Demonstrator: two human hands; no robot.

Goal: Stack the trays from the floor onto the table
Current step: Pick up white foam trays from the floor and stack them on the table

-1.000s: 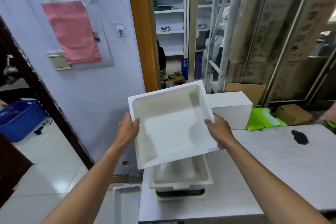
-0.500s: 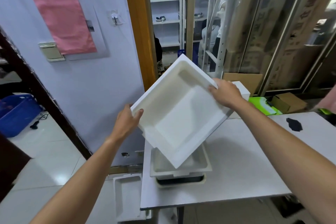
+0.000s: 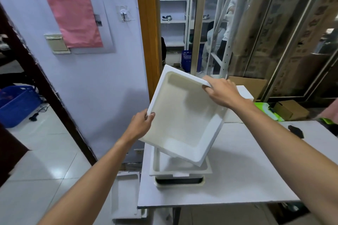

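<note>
Bright, even indoor light; glare patch on floor tiles [image 3: 54, 171] left of table [image 3: 247, 179]; soft shadows across table; wide-angle bending at edges.

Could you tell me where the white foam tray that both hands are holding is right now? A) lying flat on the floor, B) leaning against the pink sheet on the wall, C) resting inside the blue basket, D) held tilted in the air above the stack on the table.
D: the left hand and right hand grip opposite edges of the foam tray, tilted over the stack of trays on the table.
</note>
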